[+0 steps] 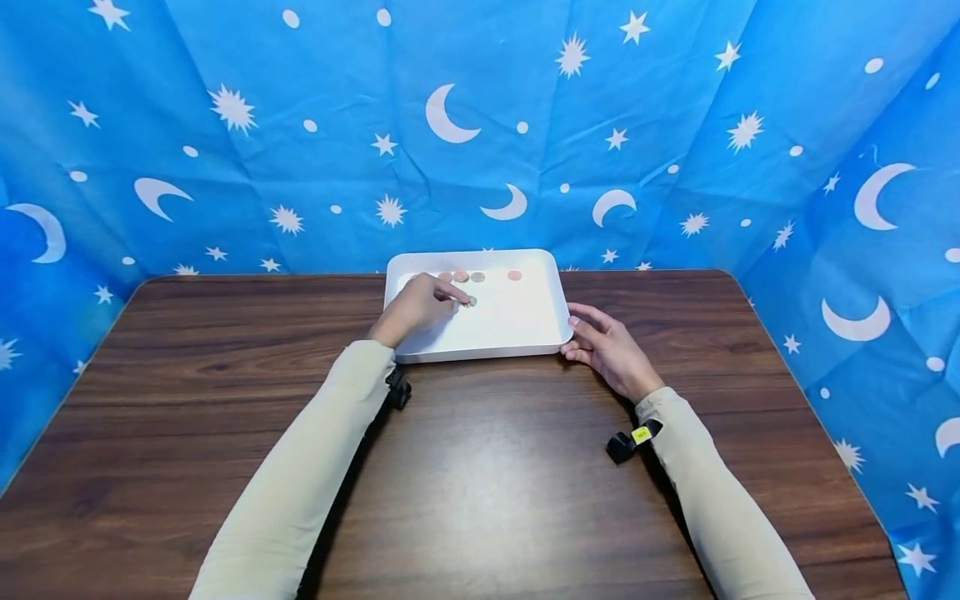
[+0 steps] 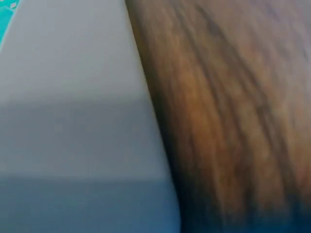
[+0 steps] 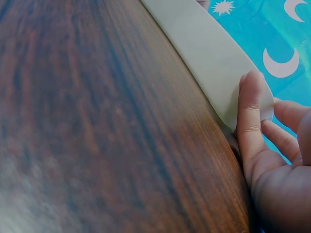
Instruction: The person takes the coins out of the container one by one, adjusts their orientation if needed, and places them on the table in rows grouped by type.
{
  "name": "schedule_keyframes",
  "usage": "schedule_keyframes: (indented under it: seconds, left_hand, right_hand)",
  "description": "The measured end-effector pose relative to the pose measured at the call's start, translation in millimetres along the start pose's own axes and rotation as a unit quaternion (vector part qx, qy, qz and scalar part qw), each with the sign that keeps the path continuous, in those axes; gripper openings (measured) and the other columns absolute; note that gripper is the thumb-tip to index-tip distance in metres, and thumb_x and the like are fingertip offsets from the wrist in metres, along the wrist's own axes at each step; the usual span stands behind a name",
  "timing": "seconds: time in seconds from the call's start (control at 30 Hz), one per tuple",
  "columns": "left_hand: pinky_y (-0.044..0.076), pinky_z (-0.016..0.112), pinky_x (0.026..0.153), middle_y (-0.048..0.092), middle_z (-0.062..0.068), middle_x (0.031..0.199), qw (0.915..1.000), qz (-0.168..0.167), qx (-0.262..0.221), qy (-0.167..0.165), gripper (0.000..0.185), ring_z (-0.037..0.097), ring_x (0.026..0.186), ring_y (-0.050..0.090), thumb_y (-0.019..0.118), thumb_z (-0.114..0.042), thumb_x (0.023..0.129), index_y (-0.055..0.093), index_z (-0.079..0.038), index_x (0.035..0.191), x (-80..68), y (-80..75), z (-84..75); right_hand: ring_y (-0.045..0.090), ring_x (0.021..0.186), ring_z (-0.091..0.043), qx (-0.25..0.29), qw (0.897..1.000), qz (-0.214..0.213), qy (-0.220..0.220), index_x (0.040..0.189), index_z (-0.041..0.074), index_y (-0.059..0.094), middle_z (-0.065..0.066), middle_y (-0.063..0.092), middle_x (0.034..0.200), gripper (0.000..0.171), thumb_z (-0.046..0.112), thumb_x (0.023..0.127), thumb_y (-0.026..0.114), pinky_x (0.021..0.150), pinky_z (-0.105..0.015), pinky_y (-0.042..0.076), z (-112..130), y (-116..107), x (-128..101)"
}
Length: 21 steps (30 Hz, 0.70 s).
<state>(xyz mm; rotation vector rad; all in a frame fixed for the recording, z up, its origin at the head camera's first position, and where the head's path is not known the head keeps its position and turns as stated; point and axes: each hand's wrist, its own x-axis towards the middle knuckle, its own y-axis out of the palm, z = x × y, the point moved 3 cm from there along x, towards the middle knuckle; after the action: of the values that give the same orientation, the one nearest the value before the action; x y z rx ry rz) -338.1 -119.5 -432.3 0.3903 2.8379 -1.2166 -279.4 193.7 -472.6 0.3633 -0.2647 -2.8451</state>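
A shallow white tray [image 1: 510,321] lies at the table's far edge, with several coins inside. Over its left half is my left hand [image 1: 422,307], its extended index finger touching a small silver coin [image 1: 472,302]. Copper-coloured coins [image 1: 461,276] and a grey coin [image 1: 478,277] lie along the far side, with another copper-coloured coin [image 1: 514,275] apart to the right. My right hand [image 1: 611,350] holds the tray's near right corner; in the right wrist view a digit presses the tray wall [image 3: 209,58]. The left wrist view shows tray wall [image 2: 73,58] but no hand.
The tray stands on a dark wood-grain table [image 1: 480,467] with rounded far corners. Just behind it hangs a blue curtain [image 1: 337,100] with white moons and stars, which also runs down both sides. A black strap [image 1: 626,444] sits on the right wrist.
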Motion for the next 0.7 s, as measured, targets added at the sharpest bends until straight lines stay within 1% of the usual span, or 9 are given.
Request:
schedule_keyframes:
  seconds: [0.07,0.1,0.17,0.27,0.3,0.4,0.5,0.6,0.7]
  left_hand:
    - [0.041,0.033,0.083,0.071,0.013,0.121,0.9998,0.000,-0.017,0.004,0.022,0.022,0.100,0.055,0.066,-0.006,0.101,0.083,-0.011,0.116,-0.1,0.9,-2.5]
    - [0.042,0.033,0.083,0.071,0.013,0.118,0.9995,-0.002,-0.031,-0.001,0.022,0.022,0.100,0.056,0.068,-0.005,0.100,0.082,-0.010,0.116,-0.2,1.8,-3.6]
    - [0.043,0.032,0.086,0.071,0.012,0.112,0.9983,-0.008,-0.054,-0.017,0.024,0.021,0.102,0.058,0.073,-0.003,0.096,0.080,-0.008,0.118,-0.8,4.2,-5.4]
    - [0.042,0.035,0.090,0.067,0.008,0.106,0.9951,-0.016,-0.086,-0.046,0.034,0.023,0.100,0.058,0.079,0.000,0.089,0.078,-0.008,0.122,-2.1,9.7,-7.8]
    - [0.041,0.035,0.091,0.065,0.007,0.103,0.9944,-0.021,-0.088,-0.054,0.036,0.023,0.098,0.055,0.081,0.000,0.087,0.078,-0.008,0.123,-2.5,11.4,-8.3]
    - [0.038,0.037,0.089,0.059,0.003,0.097,0.9938,-0.038,-0.081,-0.066,0.039,0.023,0.094,0.051,0.084,-0.001,0.084,0.079,-0.010,0.121,-3.3,14.7,-9.7]
    - [0.039,0.037,0.086,0.060,0.002,0.095,0.9939,-0.055,-0.069,-0.066,0.036,0.023,0.092,0.051,0.084,-0.004,0.084,0.081,-0.012,0.119,-2.5,15.8,-10.4]
    - [0.040,0.038,0.085,0.063,0.004,0.100,0.9945,-0.056,-0.051,-0.072,0.033,0.023,0.093,0.053,0.084,-0.010,0.087,0.081,-0.016,0.119,-0.5,16.7,-12.5]
    - [0.042,0.041,0.085,0.067,0.003,0.113,0.9946,-0.056,-0.025,-0.084,0.030,0.024,0.095,0.056,0.082,-0.017,0.090,0.080,-0.021,0.120,1.0,16.5,-14.7]
  right_hand:
    - [0.070,0.080,-0.015,0.000,1.000,-0.002,0.003,0.161,0.008,0.040,-0.017,0.059,0.118,0.051,0.019,0.113,0.053,0.079,-0.026,0.060,1,-1,0]
    - [0.070,0.080,-0.015,0.000,1.000,-0.002,0.006,0.161,0.008,0.040,-0.017,0.059,0.118,0.052,0.020,0.112,0.053,0.079,-0.026,0.060,1,-2,-1]
    - [0.070,0.080,-0.015,0.000,1.000,-0.003,0.009,0.161,0.008,0.040,-0.017,0.059,0.118,0.052,0.020,0.112,0.053,0.079,-0.026,0.060,0,-3,-1]
    - [0.070,0.080,-0.015,-0.002,1.000,-0.006,0.009,0.161,0.008,0.040,-0.017,0.059,0.117,0.051,0.020,0.113,0.053,0.078,-0.026,0.060,0,-4,-2]
    - [0.070,0.080,-0.015,-0.003,1.000,-0.006,0.008,0.161,0.008,0.040,-0.017,0.059,0.117,0.051,0.020,0.113,0.053,0.078,-0.026,0.060,0,-4,-3]
    - [0.070,0.081,-0.015,-0.003,1.000,0.001,0.005,0.161,0.007,0.040,-0.018,0.059,0.118,0.052,0.020,0.113,0.053,0.079,-0.026,0.060,0,-2,-2]
    - [0.070,0.081,-0.015,-0.004,1.000,0.002,0.003,0.161,0.007,0.040,-0.019,0.059,0.119,0.052,0.020,0.113,0.052,0.079,-0.026,0.060,1,-1,-1]
    - [0.070,0.081,-0.015,-0.001,1.000,-0.002,0.001,0.161,0.007,0.040,-0.020,0.058,0.119,0.051,0.019,0.113,0.052,0.078,-0.026,0.060,1,-2,-1]
    - [0.070,0.082,-0.015,-0.003,1.000,0.001,-0.001,0.161,0.007,0.040,-0.020,0.058,0.120,0.051,0.019,0.113,0.051,0.079,-0.026,0.060,0,-2,0]
